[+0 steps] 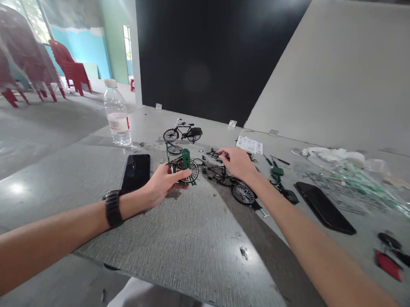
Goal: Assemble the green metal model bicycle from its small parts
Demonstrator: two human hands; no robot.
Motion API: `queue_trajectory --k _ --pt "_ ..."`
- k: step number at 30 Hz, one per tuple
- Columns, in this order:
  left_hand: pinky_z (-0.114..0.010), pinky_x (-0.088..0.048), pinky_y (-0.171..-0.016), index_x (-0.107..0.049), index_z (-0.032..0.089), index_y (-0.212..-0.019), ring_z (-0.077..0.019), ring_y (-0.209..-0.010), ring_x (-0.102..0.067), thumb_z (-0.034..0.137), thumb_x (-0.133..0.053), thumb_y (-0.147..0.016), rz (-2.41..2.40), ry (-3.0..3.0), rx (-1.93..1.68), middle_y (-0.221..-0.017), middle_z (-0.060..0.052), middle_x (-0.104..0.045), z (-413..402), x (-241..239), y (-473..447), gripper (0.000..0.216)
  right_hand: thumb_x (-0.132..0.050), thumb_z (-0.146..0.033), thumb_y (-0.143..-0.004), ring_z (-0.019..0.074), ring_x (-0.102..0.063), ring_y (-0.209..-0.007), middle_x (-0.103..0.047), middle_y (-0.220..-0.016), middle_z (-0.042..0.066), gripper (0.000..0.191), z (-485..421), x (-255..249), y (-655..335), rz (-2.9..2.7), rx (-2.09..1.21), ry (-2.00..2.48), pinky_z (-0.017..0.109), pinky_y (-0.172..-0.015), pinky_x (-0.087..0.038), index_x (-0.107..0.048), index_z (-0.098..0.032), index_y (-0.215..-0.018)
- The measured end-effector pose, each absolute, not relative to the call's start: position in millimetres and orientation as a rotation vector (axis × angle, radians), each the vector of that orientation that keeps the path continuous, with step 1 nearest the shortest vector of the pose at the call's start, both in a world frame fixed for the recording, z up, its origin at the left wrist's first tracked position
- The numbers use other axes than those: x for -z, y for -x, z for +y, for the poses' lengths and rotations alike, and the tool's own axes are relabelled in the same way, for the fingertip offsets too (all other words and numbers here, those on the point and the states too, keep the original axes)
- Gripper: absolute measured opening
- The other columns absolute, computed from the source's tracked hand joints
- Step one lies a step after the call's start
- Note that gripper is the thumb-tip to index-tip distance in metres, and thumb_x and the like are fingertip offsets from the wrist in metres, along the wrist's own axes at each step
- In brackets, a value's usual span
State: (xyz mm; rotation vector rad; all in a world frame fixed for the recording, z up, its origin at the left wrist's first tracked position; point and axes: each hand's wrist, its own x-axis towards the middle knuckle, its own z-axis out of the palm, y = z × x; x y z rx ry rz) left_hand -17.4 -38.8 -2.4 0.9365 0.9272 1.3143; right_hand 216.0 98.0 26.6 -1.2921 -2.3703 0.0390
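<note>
Two hands work over a grey tabletop (192,237) among miniature bicycles. Left hand (164,183), black watch (113,209) on its wrist, is closed around a green model bicycle (185,164), fingers curled across its spoked wheel. Right hand (237,163) is arched, fingers angled down among small dark pieces at the front of a black part-built bicycle (243,193); cannot tell whether they pinch anything. Both models lie between the hands, close together. Beyond them, a finished-looking black model bicycle (182,131) stands on its wheels.

Nearby: black phone (135,173) just beside the left hand, second phone (324,207) right of the right forearm, water bottle (117,114), printed sheet (249,145), clear plastic packaging (343,182).

Step in hand appears to be close work on the small parts of these two unfinished frames. Judged from the grip, such work calls for a steady hold and precise fingertips.
</note>
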Motion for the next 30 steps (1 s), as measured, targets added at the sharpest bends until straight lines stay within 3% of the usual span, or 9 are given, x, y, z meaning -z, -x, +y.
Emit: queue_trajectory --k 3,9,30 --pt "-0.028 -0.058 -0.064 -0.066 0.012 -0.078 -0.0119 -0.071 -0.058 0.034 -0.086 -0.068 0.942 -0.925 -1.315 -0.080 -0.003 -0.061 -38.8 1.5 17.3 0.031 -0.054 -0.016 -0.087 0.0229 -0.066 -0.074 -0.074 -0.080 0.010 0.031 112.8 -18.7 -213.8 -2.531 -0.018 1.364 0.039 -0.077 -0.047 -0.076 -0.015 -0.108" --pt "-0.029 -0.057 -0.066 -0.066 0.012 -0.080 -0.0124 -0.072 -0.058 0.035 -0.087 -0.066 0.979 -0.928 -1.296 -0.081 -0.003 -0.061 -40.4 -2.3 16.1 0.035 -0.047 -0.017 -0.088 0.0285 -0.069 -0.099 -0.076 -0.111 0.014 0.037 121.3 -11.8 -212.0 -2.655 0.100 1.403 0.039 -0.088 -0.049 -0.077 -0.013 -0.110" --pt "-0.027 -0.055 -0.063 -0.064 0.013 -0.080 -0.0121 -0.070 -0.058 0.037 -0.086 -0.067 0.997 -0.968 -1.274 -0.079 -0.003 -0.060 -40.6 0.4 17.6 0.035 -0.049 -0.016 -0.088 0.0297 -0.069 -0.103 -0.076 -0.113 0.013 0.038 121.6 -9.3 -212.1 -2.655 0.097 1.408 0.041 -0.092 -0.050 -0.079 -0.016 -0.111"
